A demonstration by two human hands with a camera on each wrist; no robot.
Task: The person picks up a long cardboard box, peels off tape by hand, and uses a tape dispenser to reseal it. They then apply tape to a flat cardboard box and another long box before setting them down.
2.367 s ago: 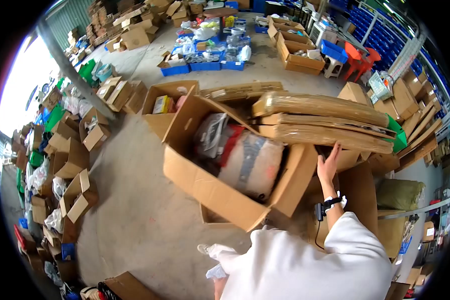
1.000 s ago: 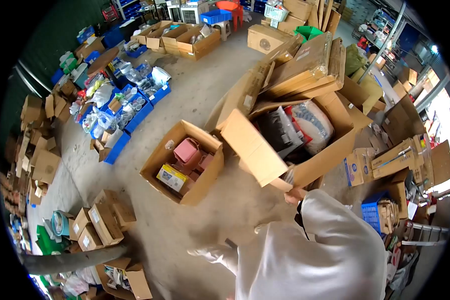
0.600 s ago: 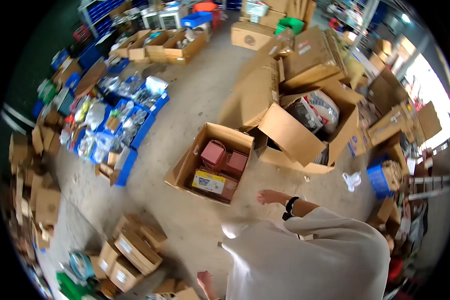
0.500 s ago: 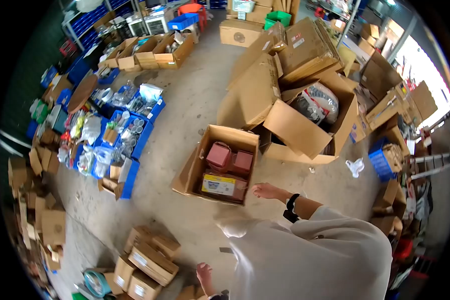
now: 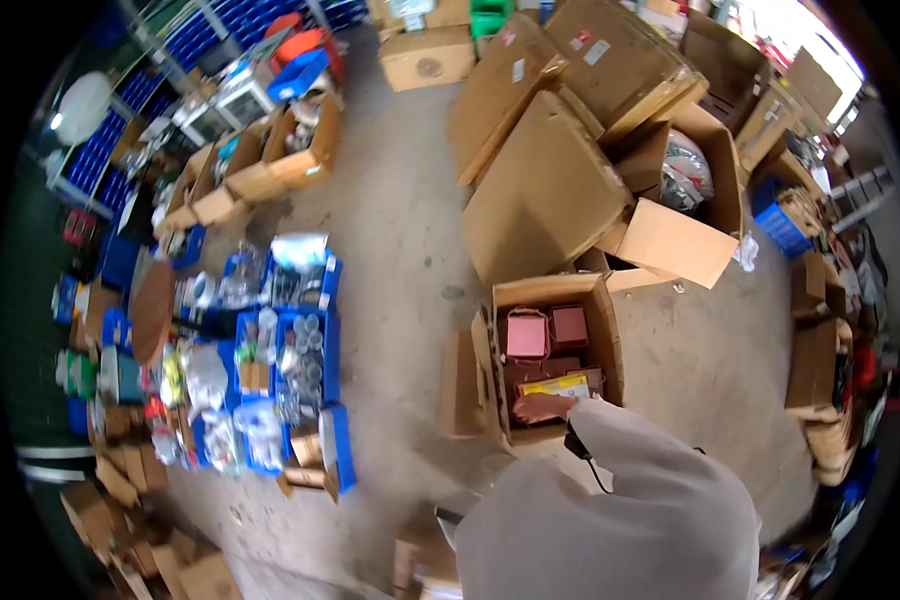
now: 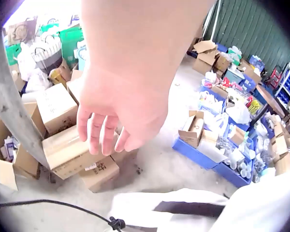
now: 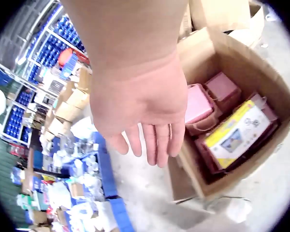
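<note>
An upright, uncovered cardboard box (image 5: 614, 345) holds pink containers (image 5: 527, 337) and a yellow-and-white package (image 5: 560, 386). In the head view the right hand (image 5: 542, 407) is over the near side of this box. The right wrist view shows that hand (image 7: 140, 116) with relaxed, extended fingers beside the box (image 7: 203, 186), holding nothing; the package (image 7: 239, 135) lies to its right. The left hand (image 6: 123, 116) hangs with loosely bent fingers and nothing in them, in front of stacked closed cartons (image 6: 70, 150) in the left wrist view. It is hidden in the head view.
Large flat cartons (image 5: 540, 190) lean beyond the box, near another open box (image 5: 680, 240) with bagged goods. Blue bins (image 5: 340, 440) of plastic goods stand to the left on the concrete floor (image 5: 400, 260). A metal post (image 6: 14, 106) rises beside the cartons in the left wrist view.
The head view has turned and come closer to the box with pink containers. The right hand has left the flapped box and moved over to this one. The left hand has dropped out of the head view.
</note>
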